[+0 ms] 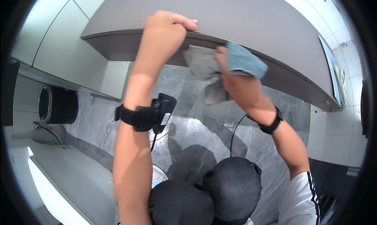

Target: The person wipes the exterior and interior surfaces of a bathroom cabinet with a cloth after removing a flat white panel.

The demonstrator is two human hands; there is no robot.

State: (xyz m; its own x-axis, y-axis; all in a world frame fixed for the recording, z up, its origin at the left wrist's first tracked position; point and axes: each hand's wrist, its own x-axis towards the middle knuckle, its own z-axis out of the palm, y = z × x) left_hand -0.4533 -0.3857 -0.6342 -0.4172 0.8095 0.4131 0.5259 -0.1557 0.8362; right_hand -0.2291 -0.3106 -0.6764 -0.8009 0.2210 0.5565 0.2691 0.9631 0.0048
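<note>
My left hand [166, 26] is curled, knuckles up, at the lower edge of a grey cabinet panel [235, 13]. Nothing shows in it, though its inner side is hidden. To the right, just under that edge, my right hand [223, 60] grips a blue and grey cloth [246, 60]. The blue part drapes over the back of the hand, and the grey part hangs to its left, blurred. A further blurred grey fold dangles below the wrist. Whether this is one cloth or two, I cannot tell.
Below lies a grey marbled tile floor [179, 78]. A black bin [60, 104] rests at the left, above a white bathtub-like fixture [73, 178]. Black straps with a device [165, 113] and thin cables hang from my wrists. My dark-clad knees [232, 186] are close below.
</note>
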